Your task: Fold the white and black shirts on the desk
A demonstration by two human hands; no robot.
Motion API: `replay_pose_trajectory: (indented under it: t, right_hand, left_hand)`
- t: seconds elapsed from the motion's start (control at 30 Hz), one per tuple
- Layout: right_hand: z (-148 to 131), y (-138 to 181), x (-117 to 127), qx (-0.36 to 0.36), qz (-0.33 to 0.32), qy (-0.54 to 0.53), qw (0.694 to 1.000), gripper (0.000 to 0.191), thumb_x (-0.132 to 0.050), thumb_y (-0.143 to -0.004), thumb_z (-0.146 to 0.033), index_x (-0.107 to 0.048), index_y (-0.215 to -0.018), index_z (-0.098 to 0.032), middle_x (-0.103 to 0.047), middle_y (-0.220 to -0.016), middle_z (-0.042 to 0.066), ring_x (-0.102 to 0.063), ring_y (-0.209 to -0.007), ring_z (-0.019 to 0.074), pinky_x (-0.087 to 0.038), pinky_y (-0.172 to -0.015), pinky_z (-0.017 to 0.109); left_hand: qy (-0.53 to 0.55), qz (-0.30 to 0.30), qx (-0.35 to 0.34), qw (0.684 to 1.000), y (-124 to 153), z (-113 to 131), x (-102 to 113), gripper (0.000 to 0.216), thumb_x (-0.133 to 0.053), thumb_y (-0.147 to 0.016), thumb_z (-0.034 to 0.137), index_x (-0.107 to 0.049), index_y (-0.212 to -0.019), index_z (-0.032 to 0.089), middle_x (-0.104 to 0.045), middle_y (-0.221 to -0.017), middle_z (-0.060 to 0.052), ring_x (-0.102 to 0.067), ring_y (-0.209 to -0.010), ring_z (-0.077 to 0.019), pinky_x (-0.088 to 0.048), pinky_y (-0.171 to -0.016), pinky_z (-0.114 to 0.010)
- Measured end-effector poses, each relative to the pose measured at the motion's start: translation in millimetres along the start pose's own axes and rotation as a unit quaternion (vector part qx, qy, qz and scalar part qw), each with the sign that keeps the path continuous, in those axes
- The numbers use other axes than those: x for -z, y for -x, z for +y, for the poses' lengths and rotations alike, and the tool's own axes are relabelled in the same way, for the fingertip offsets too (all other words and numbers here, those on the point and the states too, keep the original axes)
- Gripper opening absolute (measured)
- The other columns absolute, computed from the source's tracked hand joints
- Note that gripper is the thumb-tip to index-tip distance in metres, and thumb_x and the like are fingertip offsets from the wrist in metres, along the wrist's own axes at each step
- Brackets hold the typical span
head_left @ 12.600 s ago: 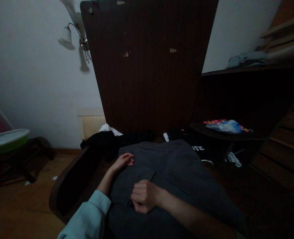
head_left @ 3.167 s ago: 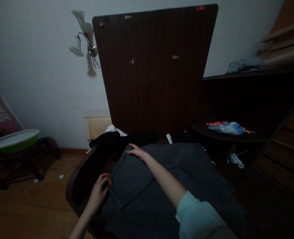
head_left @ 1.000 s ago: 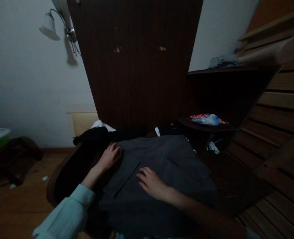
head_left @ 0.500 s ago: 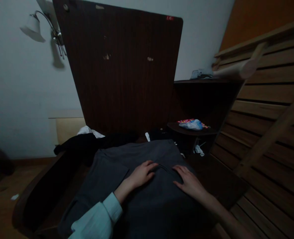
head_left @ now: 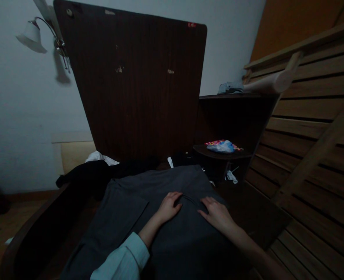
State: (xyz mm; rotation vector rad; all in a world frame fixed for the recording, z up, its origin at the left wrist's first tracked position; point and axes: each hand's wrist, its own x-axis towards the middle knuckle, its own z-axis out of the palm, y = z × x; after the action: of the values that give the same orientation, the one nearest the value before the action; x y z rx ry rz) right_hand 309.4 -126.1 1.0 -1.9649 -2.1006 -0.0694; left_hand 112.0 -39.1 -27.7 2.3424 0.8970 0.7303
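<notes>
A dark grey garment lies spread flat over a dark wooden surface in front of me. My left hand rests palm down on its middle, fingers stretched out beside a pocket seam. My right hand lies flat on the cloth just to the right of that seam, fingers spread. The left forearm wears a pale blue sleeve. Neither hand holds anything.
A black garment and a white cloth lie behind the grey one. A tall dark wooden board stands against the wall. A colourful bag sits on a small round shelf. Wooden slats rise at the right. A wall lamp hangs upper left.
Both hands have moved from the garment's left part to its middle and right side. Since half a second ago they have barely shifted, and my view has turned slightly right.
</notes>
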Motion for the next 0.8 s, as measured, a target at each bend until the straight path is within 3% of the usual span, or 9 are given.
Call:
replay_pose_trajectory:
  t: [0.27, 0.4, 0.53, 0.63, 0.73, 0.8]
  right_hand:
    - [-20, -24, -18, -0.006, 0.07, 0.042, 0.997, 0.029, -0.05, -0.077, -0.03, -0.053, -0.102, -0.016, -0.056, -0.098, 0.011, -0.052, -0.093, 0.0237, -0.043, -0.074, 0.031]
    - [-24, -35, -24, -0.002, 0.075, 0.066, 0.995, 0.023, -0.047, -0.077, -0.021, -0.054, -0.098, -0.016, -0.056, -0.097, 0.011, -0.052, -0.092, 0.0234, -0.043, -0.073, 0.03]
    - [-21, -45, -14, -0.015, 0.054, 0.053, 0.997, 0.017, -0.041, -0.08, -0.017, -0.056, -0.087, -0.016, -0.059, -0.091, 0.01, -0.055, -0.09, 0.022, -0.041, -0.074, 0.029]
    - [-26, -51, 3, -0.03, 0.053, -0.008, 0.998, 0.02, -0.035, -0.085, -0.022, -0.054, -0.088, -0.016, -0.062, -0.09, 0.009, -0.059, -0.083, 0.0202, -0.042, -0.069, 0.027]
    - [-41, -53, 10, 0.03, 0.038, -0.079, 0.996, 0.02, -0.036, -0.086, -0.025, -0.053, -0.09, -0.017, -0.063, -0.089, 0.008, -0.06, -0.082, 0.0186, -0.041, -0.068, 0.025]
    - [-54, -51, 6, 0.08, 0.006, -0.111, 0.991, 0.017, -0.04, -0.084, -0.025, -0.054, -0.09, -0.017, -0.064, -0.088, 0.007, -0.06, -0.082, 0.0184, -0.041, -0.068, 0.024]
  left_hand:
    - [0.07, 0.023, -0.016, 0.997, 0, 4, 0, 0.05, -0.053, -0.067, 0.013, -0.05, -0.116, 0.017, -0.053, -0.118, -0.008, -0.044, -0.111, -0.0198, -0.032, -0.097, -0.034]
    - [0.096, 0.032, -0.004, 0.995, 1, 4, 0, 0.051, -0.055, -0.065, 0.013, -0.049, -0.116, 0.017, -0.053, -0.118, -0.008, -0.045, -0.109, -0.0207, -0.033, -0.096, -0.036]
    - [0.16, 0.047, 0.03, 0.986, -1, 1, -2, 0.056, -0.057, -0.066, 0.015, -0.043, -0.12, 0.016, -0.055, -0.111, -0.01, -0.051, -0.1, -0.0192, -0.037, -0.09, -0.034]
    - [0.228, 0.057, 0.063, 0.97, -4, 0, -2, 0.053, -0.053, -0.074, 0.026, -0.038, -0.124, 0.014, -0.059, -0.101, -0.009, -0.054, -0.092, -0.0169, -0.039, -0.087, -0.033]
    - [0.289, 0.071, 0.121, 0.947, -6, 1, 2, 0.049, -0.037, -0.084, 0.039, -0.036, -0.125, 0.012, -0.061, -0.096, -0.009, -0.056, -0.09, -0.0164, -0.039, -0.087, -0.032]
    - [0.3, 0.085, 0.155, 0.937, -5, 2, 6, 0.05, -0.031, -0.085, 0.042, -0.037, -0.124, 0.012, -0.058, -0.105, -0.011, -0.053, -0.098, -0.0178, -0.038, -0.088, -0.032]
